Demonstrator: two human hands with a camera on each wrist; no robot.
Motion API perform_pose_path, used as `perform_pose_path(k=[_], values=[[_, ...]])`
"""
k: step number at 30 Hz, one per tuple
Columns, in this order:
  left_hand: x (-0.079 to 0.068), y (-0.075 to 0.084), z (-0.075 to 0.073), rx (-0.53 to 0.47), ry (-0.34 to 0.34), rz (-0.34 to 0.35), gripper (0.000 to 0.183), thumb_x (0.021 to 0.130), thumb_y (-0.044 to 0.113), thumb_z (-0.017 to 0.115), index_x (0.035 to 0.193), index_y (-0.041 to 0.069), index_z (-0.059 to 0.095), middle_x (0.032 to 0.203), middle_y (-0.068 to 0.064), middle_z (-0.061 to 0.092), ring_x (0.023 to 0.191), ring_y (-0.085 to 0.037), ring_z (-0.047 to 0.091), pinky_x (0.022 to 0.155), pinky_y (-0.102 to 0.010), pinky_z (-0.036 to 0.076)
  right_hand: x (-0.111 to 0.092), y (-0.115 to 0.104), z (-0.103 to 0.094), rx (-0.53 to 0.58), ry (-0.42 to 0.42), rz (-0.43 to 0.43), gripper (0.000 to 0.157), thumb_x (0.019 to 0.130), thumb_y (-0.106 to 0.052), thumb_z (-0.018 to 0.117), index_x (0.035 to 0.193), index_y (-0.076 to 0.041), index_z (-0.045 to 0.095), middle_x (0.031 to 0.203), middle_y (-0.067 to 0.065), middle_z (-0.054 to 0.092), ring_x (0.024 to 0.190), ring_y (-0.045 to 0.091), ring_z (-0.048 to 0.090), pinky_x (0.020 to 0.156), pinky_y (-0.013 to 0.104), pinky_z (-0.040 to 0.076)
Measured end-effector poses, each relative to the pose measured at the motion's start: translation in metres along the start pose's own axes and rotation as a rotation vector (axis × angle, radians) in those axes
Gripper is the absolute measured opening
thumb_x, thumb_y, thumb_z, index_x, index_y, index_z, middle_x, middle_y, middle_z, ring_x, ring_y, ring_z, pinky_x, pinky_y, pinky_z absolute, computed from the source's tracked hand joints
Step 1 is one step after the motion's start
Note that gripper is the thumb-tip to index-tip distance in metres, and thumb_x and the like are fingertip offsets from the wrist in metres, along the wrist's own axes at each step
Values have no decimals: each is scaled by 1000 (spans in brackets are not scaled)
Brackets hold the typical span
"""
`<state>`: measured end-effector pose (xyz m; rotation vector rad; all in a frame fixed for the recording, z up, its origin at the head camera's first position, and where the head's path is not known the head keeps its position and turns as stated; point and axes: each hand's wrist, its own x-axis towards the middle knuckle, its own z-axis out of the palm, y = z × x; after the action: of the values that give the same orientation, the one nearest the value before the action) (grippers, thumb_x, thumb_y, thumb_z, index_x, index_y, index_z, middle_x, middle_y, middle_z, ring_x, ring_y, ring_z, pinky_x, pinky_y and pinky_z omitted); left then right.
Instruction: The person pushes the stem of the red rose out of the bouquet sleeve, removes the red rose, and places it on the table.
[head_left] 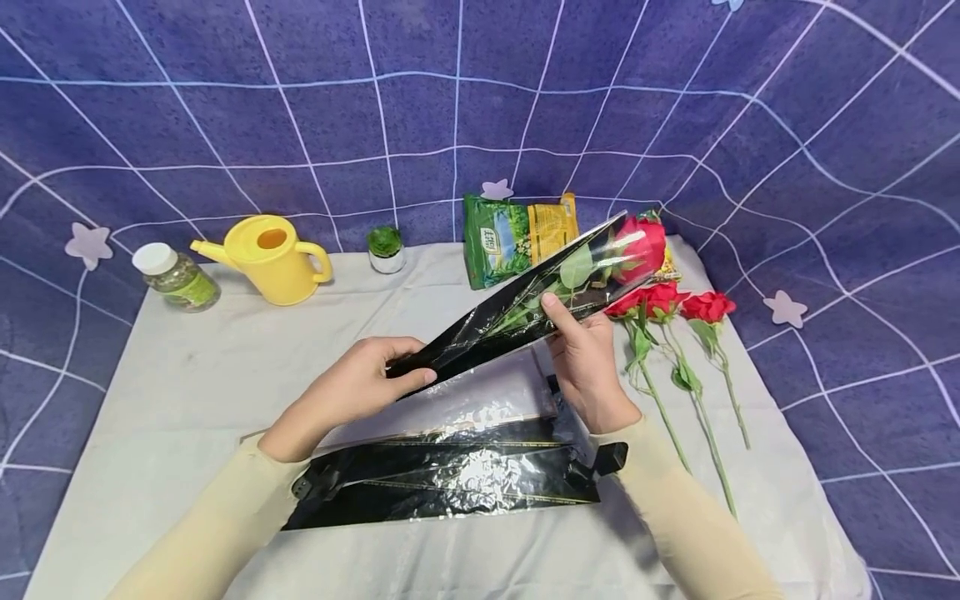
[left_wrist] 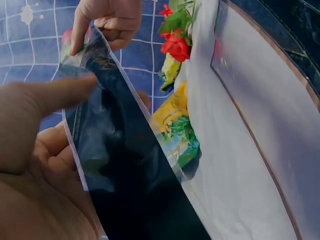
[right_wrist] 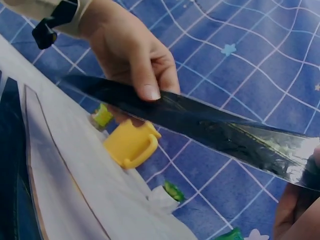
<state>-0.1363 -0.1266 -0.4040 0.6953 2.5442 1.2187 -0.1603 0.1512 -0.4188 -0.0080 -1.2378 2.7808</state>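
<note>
A red rose (head_left: 642, 248) sits inside a flower sleeve (head_left: 480, 327), black toward its narrow end and clear around the bloom. It is held tilted above the table, bloom end up and to the right. My left hand (head_left: 367, 375) grips the narrow black end, thumb in front and fingers behind. Just below the bloom, my right hand (head_left: 583, 354) holds the sleeve with its thumb on the front face. In the right wrist view the left hand (right_wrist: 142, 60) shows its thumb across the black film. Below both hands lie more flat black-and-clear sleeves (head_left: 450, 479).
Loose red roses (head_left: 708, 308) with green stems lie on the right of the white-covered table (head_left: 187, 375). Along the back stand a jar with a white lid (head_left: 180, 279), a yellow watering can (head_left: 273, 267), a small potted plant (head_left: 386, 248) and a green-and-yellow bag (head_left: 498, 242).
</note>
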Motion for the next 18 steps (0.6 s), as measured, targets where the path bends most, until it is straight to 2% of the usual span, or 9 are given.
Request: perform_pose_path(k=[2, 4, 5, 8, 9, 12, 16, 18], values=[[1, 3, 1, 16, -2, -6, 29, 88, 42, 63, 109, 23, 64, 110, 6, 62, 43, -5, 38, 81, -37, 44, -1, 2, 2, 0, 2, -5, 24, 82, -2, 71, 102, -5, 57, 95, 5, 58, 79, 14, 55, 71, 25, 44], [4, 6, 2, 33, 1, 1, 27, 88, 44, 62, 102, 21, 63, 98, 3, 62, 39, -5, 25, 80, -36, 42, -1, 4, 4, 1, -10, -16, 28, 83, -2, 70, 107, -5, 56, 96, 5, 58, 77, 14, 54, 70, 25, 44], [6, 8, 2, 42, 8, 8, 24, 88, 44, 62, 96, 20, 62, 90, 4, 60, 40, -5, 24, 80, -35, 42, -1, 5, 5, 0, -14, -23, 29, 84, -3, 70, 109, -5, 55, 97, 6, 58, 78, 15, 55, 71, 26, 45], [11, 11, 2, 27, 24, 32, 28, 89, 38, 64, 73, 17, 52, 64, 5, 38, 48, -8, 25, 66, -32, 38, -1, 6, 7, 9, -19, -55, 30, 85, -5, 68, 112, -3, 55, 100, 8, 59, 84, 17, 59, 77, 30, 47], [12, 12, 2, 19, 30, 38, 30, 88, 36, 65, 70, 17, 50, 60, 5, 32, 50, -8, 27, 62, -30, 37, -1, 7, 7, 8, -11, -70, 29, 85, -6, 68, 111, -1, 56, 99, 9, 60, 84, 18, 60, 78, 31, 48], [12, 14, 3, -20, 37, 44, 31, 87, 33, 67, 66, 17, 51, 57, 8, 27, 50, -9, 26, 56, -28, 34, -2, 8, 9, -2, 15, -122, 29, 85, -6, 69, 110, 2, 57, 102, 11, 61, 90, 20, 60, 83, 34, 47], [13, 14, 7, -48, 45, 51, 28, 87, 34, 67, 67, 19, 55, 58, 8, 30, 50, -8, 29, 56, -28, 35, -5, 11, 10, -57, 11, -145, 35, 83, -3, 70, 115, 2, 57, 105, 14, 61, 91, 20, 60, 85, 34, 46], [13, 14, 9, -60, 47, 51, 22, 87, 33, 67, 71, 20, 60, 59, 9, 40, 53, -8, 35, 57, -29, 37, -7, 14, 11, -95, -22, -129, 33, 83, -1, 69, 114, 3, 58, 105, 15, 61, 91, 22, 59, 87, 36, 46]])
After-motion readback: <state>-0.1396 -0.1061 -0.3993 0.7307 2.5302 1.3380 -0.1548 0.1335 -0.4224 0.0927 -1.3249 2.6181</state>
